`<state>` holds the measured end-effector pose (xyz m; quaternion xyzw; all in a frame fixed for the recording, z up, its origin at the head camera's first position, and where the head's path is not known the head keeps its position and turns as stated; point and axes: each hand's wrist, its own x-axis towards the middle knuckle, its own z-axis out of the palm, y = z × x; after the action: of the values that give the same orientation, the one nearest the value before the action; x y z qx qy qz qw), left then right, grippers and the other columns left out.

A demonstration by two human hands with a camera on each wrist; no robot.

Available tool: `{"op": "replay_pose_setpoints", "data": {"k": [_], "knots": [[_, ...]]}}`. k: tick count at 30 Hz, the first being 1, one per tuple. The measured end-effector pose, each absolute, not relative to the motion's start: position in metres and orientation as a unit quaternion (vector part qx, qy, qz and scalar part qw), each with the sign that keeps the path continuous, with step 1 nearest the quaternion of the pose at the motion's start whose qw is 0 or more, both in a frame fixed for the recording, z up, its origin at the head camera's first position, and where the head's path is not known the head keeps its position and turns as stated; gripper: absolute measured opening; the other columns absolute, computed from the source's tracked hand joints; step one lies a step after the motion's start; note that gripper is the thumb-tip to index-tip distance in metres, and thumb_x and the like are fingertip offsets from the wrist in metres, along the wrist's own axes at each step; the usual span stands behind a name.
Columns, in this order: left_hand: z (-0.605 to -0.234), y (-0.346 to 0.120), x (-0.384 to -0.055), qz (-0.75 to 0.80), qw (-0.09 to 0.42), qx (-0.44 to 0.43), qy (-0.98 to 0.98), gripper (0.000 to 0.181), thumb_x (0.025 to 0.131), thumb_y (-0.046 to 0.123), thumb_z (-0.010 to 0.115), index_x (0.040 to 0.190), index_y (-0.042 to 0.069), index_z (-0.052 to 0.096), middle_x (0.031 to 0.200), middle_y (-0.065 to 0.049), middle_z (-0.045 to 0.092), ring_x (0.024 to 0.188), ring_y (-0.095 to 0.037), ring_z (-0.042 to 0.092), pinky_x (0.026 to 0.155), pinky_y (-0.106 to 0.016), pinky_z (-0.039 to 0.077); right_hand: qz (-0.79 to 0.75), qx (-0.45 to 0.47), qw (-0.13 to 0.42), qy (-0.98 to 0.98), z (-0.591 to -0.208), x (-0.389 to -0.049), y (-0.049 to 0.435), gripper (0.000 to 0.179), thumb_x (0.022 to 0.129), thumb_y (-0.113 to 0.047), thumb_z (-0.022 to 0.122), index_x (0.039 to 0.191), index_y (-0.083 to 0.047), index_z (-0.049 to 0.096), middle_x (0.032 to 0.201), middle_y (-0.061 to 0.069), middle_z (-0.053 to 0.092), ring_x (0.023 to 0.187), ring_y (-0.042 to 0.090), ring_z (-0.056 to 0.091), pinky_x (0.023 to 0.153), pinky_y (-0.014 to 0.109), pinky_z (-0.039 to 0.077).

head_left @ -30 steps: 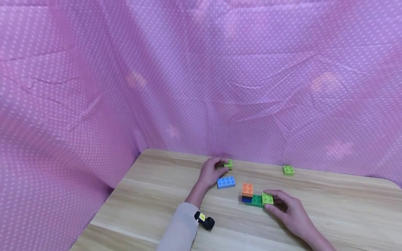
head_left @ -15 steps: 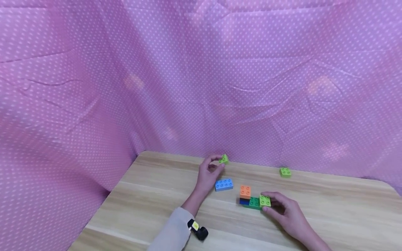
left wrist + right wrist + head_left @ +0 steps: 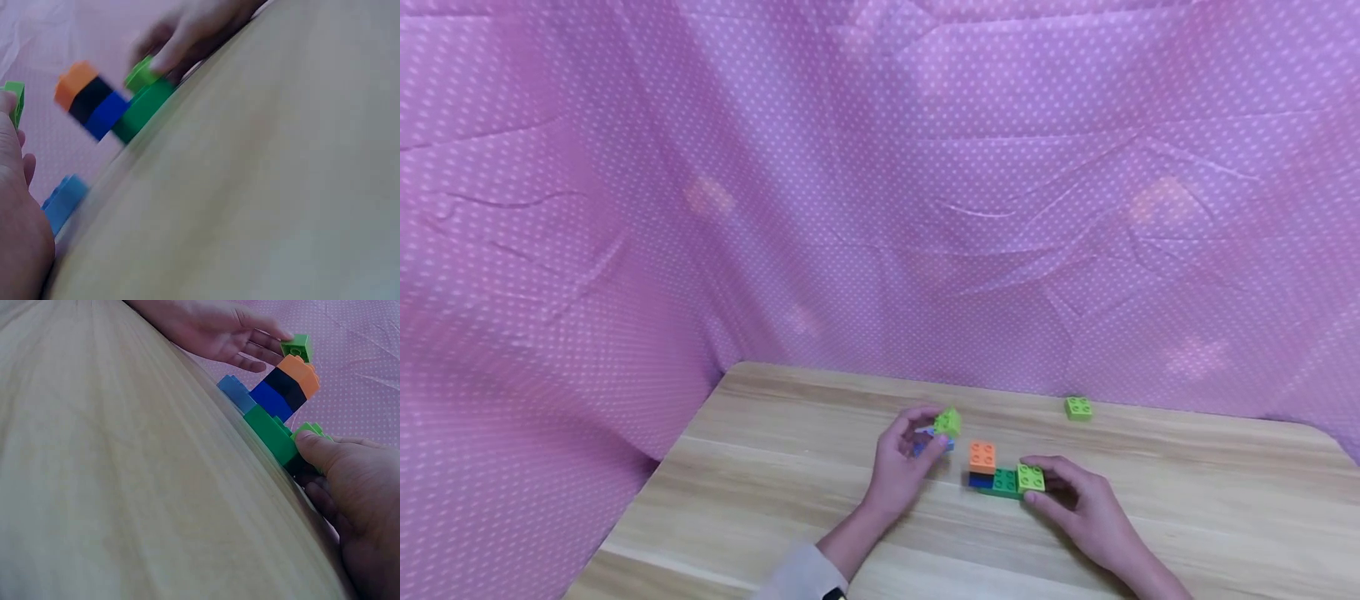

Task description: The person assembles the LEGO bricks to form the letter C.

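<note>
My left hand (image 3: 901, 467) pinches a lime green building block (image 3: 948, 422) between thumb and fingertips, tilted and lifted off the table. Below it lies a light blue block (image 3: 65, 201), partly hidden by that hand in the head view. Thumb and fingers of my right hand (image 3: 1086, 508) hold the lime block (image 3: 1031, 477) that sits on the right end of a green block (image 3: 1004, 482). At the green block's other end rises a stack: a blue block (image 3: 270, 400), a black block (image 3: 286, 389) and an orange block (image 3: 982, 456) on top.
One more lime block (image 3: 1078, 407) stands near the table's back edge, right of centre. The wooden table (image 3: 760, 467) ends at a pink dotted cloth (image 3: 880, 208) behind and to the left.
My left hand has picked the lime block up from near the back edge and brought it toward me, over the light blue block. My right hand keeps its grip on the other lime block.
</note>
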<state>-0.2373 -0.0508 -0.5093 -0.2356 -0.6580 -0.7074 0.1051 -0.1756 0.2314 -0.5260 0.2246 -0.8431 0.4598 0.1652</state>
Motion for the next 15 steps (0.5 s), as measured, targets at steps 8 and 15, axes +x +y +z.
{"op": "replay_pose_setpoints", "data": {"k": [8,15], "knots": [[-0.513,-0.034,-0.206,-0.718,0.026,-0.244,-0.651,0.039,0.098,0.005,0.074,0.135,0.004,0.064,0.134,-0.012,0.067,0.119,-0.029,0.065,0.101,-0.036,0.057,0.460,0.217,0.164,-0.845,-0.527,-0.175,0.232,0.043,0.088,-0.003,0.084,0.128,-0.012,0.072,0.112,-0.005,0.077,0.093,0.007,0.073,0.080,0.021,0.060],[-0.512,-0.029,-0.203,-0.721,0.042,-0.255,-0.644,0.038,0.099,0.004,0.072,0.136,0.001,0.062,0.137,-0.013,0.066,0.126,-0.027,0.062,0.101,-0.037,0.057,0.455,0.224,0.167,-0.846,-0.525,-0.175,0.232,0.042,0.088,-0.003,0.084,0.128,-0.011,0.072,0.111,-0.005,0.077,0.093,0.007,0.073,0.080,0.019,0.060]]}}
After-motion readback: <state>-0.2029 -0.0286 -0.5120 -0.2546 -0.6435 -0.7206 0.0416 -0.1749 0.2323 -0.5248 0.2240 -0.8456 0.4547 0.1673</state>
